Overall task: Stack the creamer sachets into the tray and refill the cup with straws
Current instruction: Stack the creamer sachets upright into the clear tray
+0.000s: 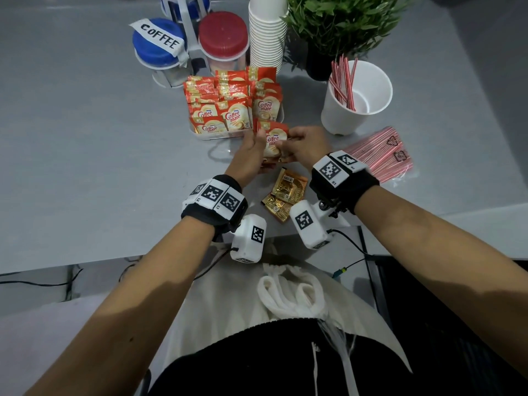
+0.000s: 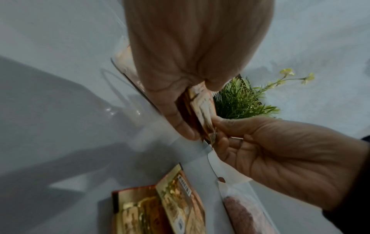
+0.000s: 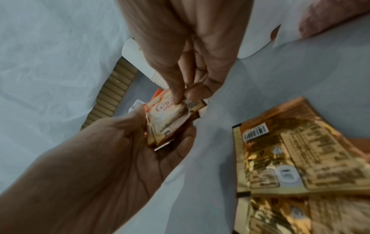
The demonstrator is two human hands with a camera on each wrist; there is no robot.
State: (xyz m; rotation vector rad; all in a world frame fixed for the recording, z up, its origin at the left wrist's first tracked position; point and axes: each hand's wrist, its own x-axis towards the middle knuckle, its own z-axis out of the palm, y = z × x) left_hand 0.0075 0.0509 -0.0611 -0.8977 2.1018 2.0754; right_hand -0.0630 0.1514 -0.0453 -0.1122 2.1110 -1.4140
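A clear tray (image 1: 217,136) holds several orange creamer sachets (image 1: 233,110) standing in rows. Just in front of it, my left hand (image 1: 256,151) grips a small stack of creamer sachets (image 1: 273,141) (image 2: 202,109) (image 3: 170,120). My right hand (image 1: 289,142) (image 3: 185,93) pinches the lower corner of the top one. Loose sachets (image 1: 285,195) (image 3: 290,150) lie gold side up on the table near my wrists. A white cup (image 1: 363,81) at the right holds a few red-striped straws (image 1: 343,81). A clear bag of straws (image 1: 380,155) lies in front of it.
Behind the tray stand a blue-lidded jar labelled COFFEE (image 1: 158,44), a red-lidded jar (image 1: 223,34), a tall stack of paper cups (image 1: 267,35) and a potted green plant (image 1: 340,24). The grey table's front edge (image 1: 114,261) runs under my forearms.
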